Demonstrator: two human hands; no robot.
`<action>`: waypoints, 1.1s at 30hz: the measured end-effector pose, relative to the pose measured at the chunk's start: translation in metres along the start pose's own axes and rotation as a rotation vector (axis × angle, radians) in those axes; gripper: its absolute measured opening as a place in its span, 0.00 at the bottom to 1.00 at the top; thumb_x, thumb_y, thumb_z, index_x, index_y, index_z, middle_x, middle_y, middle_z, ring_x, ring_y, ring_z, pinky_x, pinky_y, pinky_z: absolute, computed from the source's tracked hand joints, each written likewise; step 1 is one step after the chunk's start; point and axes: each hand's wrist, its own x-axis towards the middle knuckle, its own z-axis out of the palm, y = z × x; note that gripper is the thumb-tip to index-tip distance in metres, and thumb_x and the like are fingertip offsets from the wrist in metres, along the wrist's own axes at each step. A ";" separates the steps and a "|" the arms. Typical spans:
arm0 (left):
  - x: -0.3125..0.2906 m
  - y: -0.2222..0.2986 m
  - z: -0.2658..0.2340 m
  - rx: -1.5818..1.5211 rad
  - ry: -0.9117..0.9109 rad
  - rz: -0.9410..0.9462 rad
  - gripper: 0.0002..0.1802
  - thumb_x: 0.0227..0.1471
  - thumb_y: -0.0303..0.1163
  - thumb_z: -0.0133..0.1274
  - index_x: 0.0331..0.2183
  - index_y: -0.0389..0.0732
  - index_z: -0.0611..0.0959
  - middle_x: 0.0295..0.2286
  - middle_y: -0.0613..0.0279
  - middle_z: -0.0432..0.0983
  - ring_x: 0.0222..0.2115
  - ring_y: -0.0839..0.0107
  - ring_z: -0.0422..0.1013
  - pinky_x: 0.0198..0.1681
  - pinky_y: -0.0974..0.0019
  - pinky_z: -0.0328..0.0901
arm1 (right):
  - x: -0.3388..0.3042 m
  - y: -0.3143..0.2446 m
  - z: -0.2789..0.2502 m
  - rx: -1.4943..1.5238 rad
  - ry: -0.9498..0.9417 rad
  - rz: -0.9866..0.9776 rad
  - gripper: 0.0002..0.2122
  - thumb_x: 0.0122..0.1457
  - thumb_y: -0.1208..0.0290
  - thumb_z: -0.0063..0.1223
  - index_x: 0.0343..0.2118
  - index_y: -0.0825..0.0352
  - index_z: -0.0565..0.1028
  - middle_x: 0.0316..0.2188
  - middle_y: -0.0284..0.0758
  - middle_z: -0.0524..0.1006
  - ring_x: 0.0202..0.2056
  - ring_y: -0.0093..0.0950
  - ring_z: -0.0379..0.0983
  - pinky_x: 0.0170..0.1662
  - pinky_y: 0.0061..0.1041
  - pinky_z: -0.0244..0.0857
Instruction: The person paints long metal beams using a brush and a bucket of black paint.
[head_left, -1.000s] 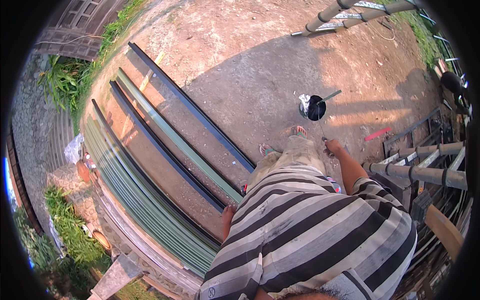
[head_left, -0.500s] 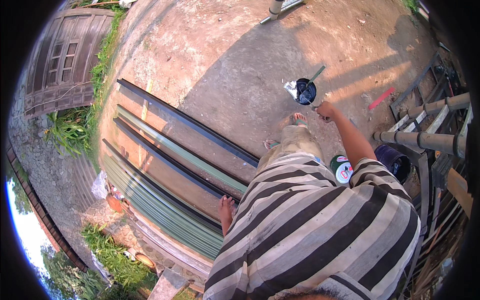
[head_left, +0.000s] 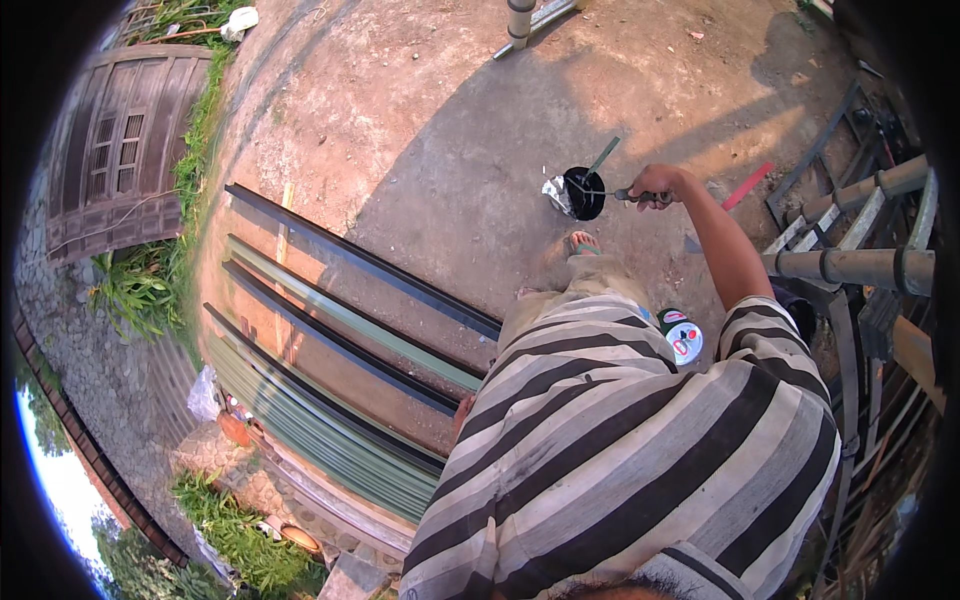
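Observation:
My right hand [head_left: 655,186] is closed round a tool with a dark handle and a thin metal rod [head_left: 622,194]. Its far end reaches into a small black bucket [head_left: 597,211] and cannot be made out there. A flat green stick [head_left: 606,152] leans out of the same bucket, and crumpled silver foil [head_left: 554,194] sits at its left side. Low beside my striped shirt, only a sliver of my left hand [head_left: 464,408] shows, its fingers mostly hidden. Near it lie long black bars [head_left: 362,262] and a pale green bar [head_left: 350,312].
Several green bars [head_left: 325,415] lie stacked at the lower left. A wooden strip [head_left: 284,225] runs under the spaced bars. A round can [head_left: 682,338] stands by my right side. Bamboo poles [head_left: 850,265] and metal frames crowd the right. A red strip [head_left: 748,186] lies on the ground.
My right hand has moved up slightly, and the tool now points left into the bucket. My left hand has slipped mostly behind my shirt. The whole view has shifted a little.

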 end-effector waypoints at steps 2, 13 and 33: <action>-0.002 -0.007 0.003 0.048 -0.021 -0.026 0.25 0.66 0.48 0.50 0.53 0.37 0.78 0.42 0.56 0.82 0.39 0.65 0.77 0.42 0.62 0.70 | -0.010 -0.005 0.000 0.014 -0.019 -0.030 0.11 0.64 0.68 0.56 0.42 0.71 0.78 0.29 0.42 0.82 0.17 0.20 0.69 0.18 0.22 0.64; 0.021 0.051 -0.002 -0.459 0.052 -0.033 0.28 0.64 0.50 0.52 0.55 0.38 0.77 0.44 0.58 0.82 0.40 0.63 0.79 0.38 0.59 0.70 | -0.024 -0.104 0.053 -0.083 -0.075 -0.179 0.12 0.63 0.68 0.54 0.44 0.72 0.78 0.30 0.41 0.82 0.18 0.20 0.69 0.19 0.22 0.62; 0.110 0.047 -0.034 -1.139 0.091 -0.626 0.23 0.65 0.46 0.50 0.55 0.43 0.77 0.41 0.59 0.82 0.38 0.66 0.78 0.35 0.60 0.70 | 0.068 -0.517 0.265 -0.248 -0.135 -0.201 0.19 0.66 0.69 0.51 0.58 0.70 0.73 0.32 0.35 0.81 0.17 0.15 0.69 0.16 0.16 0.61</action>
